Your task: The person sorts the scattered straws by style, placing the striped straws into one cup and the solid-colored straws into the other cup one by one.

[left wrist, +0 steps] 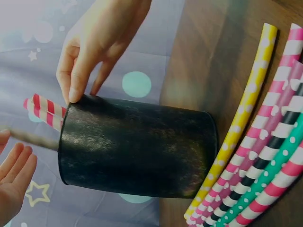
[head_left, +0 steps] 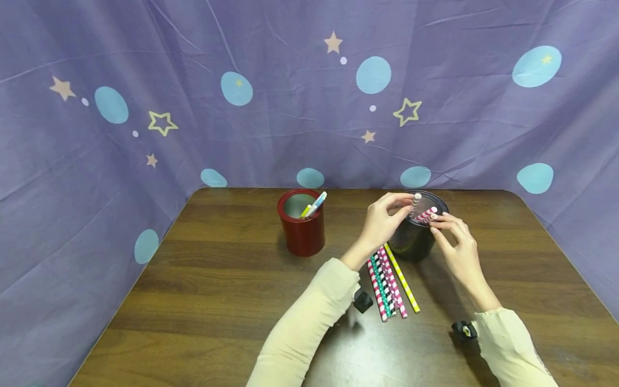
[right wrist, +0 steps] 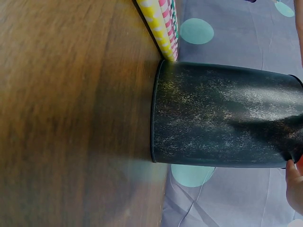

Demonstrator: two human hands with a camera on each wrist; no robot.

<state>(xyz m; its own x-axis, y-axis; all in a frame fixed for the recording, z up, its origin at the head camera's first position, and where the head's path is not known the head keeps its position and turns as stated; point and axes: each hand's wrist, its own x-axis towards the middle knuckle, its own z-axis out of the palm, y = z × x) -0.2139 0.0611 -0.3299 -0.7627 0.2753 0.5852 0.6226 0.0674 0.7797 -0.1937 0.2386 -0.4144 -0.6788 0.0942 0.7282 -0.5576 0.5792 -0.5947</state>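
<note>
A black can stands upright at the table's back right. My left hand pinches the upper end of a grey-and-white striped paper straw that reaches into the can; this straw looks blurred in the left wrist view. Two red-and-white striped straws lean out of the can's mouth. My right hand grips the can's rim beside them, its fingertips at the edge. In the right wrist view only a little of that hand shows against the can.
Several patterned paper straws, with a yellow one at their right, lie before the black can. A red can holding pens stands to the left. Behind the wooden table hangs a purple curtain.
</note>
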